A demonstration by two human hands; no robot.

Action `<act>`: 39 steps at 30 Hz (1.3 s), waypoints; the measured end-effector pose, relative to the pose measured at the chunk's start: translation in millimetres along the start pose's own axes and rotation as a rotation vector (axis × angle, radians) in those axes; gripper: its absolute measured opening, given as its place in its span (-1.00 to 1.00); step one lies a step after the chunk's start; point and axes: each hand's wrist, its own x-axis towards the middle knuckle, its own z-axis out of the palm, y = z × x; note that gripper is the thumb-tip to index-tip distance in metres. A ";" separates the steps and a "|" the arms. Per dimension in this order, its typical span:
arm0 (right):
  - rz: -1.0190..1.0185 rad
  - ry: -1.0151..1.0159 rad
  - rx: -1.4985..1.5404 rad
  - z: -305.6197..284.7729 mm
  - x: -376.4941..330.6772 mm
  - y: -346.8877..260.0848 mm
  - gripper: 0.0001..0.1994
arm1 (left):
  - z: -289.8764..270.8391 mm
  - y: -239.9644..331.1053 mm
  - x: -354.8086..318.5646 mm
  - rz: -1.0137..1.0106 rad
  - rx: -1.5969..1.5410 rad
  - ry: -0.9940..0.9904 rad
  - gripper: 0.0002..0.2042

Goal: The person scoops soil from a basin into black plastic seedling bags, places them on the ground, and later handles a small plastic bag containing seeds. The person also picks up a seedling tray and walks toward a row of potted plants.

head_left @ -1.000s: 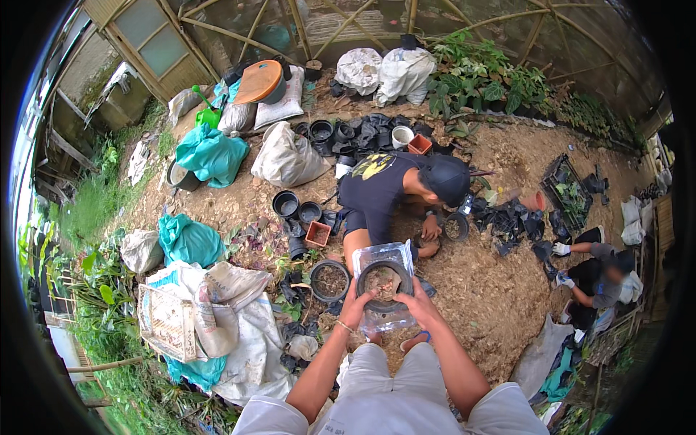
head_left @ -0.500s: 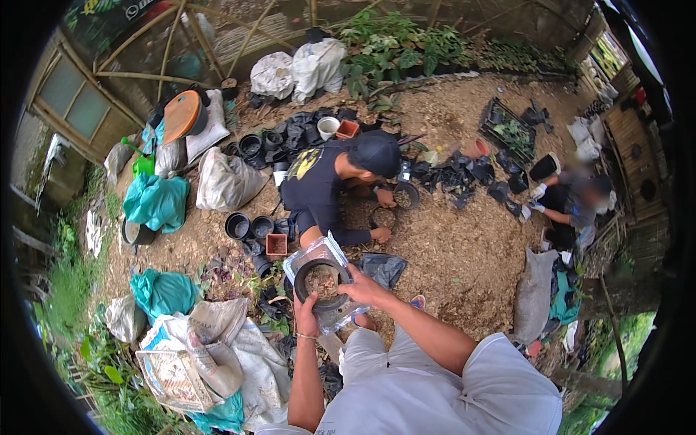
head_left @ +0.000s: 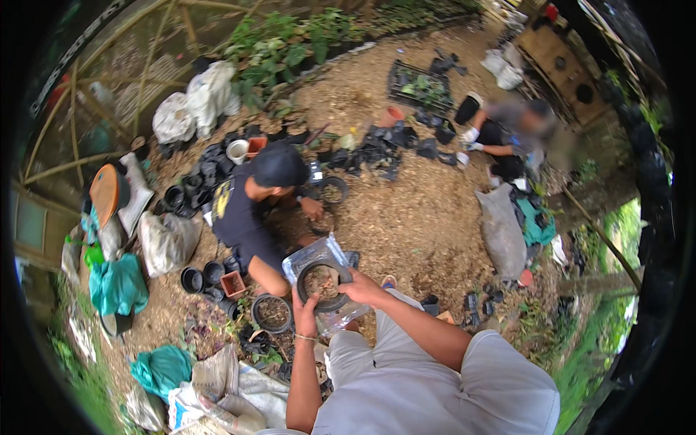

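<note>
Both my hands hold a round black plant pot [head_left: 330, 305] in front of my legs, its open top facing up. Brown, chip-like bits lie inside it. My left hand [head_left: 306, 313] grips the near-left side, thumb on the rim. On the right side my right hand [head_left: 361, 287] is closed around the rim. A clear plastic sheet or bag [head_left: 324, 251] shows beyond and under the pot; whether my fingers grip it too is hidden. Just left of my left hand, another black pot [head_left: 272, 314] with brown filling stands on the ground.
A co-worker in a dark cap [head_left: 281, 165] crouches ahead, reaching toward pots on the ground. Another person [head_left: 518, 127] sits at the far right by a black crate [head_left: 420, 88]. Sacks [head_left: 168, 243] and empty pots [head_left: 193, 280] lie left. Wood chips [head_left: 413, 225] cover the ground.
My view has turned right, so the surroundings sit further left. The pot stays in both my hands. The filled pot on the ground beside my left hand now shows. The near co-worker's arm has shifted.
</note>
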 end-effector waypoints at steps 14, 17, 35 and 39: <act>0.045 0.005 0.025 -108.4 16.8 52.3 -0.36 | 103.3 -53.7 29.4 -0.143 -0.009 -0.011 -0.38; 0.040 0.037 0.090 -139.0 4.1 30.2 -0.34 | 127.4 -57.4 38.2 -0.105 0.031 -0.063 -0.41; 0.075 0.128 0.095 -178.2 -8.7 20.8 -0.30 | 171.2 -44.2 60.0 -0.062 0.141 -0.195 -0.38; 0.080 0.046 0.078 -189.7 -10.0 16.6 -0.28 | 169.4 -53.4 57.9 -0.131 0.086 -0.124 -0.38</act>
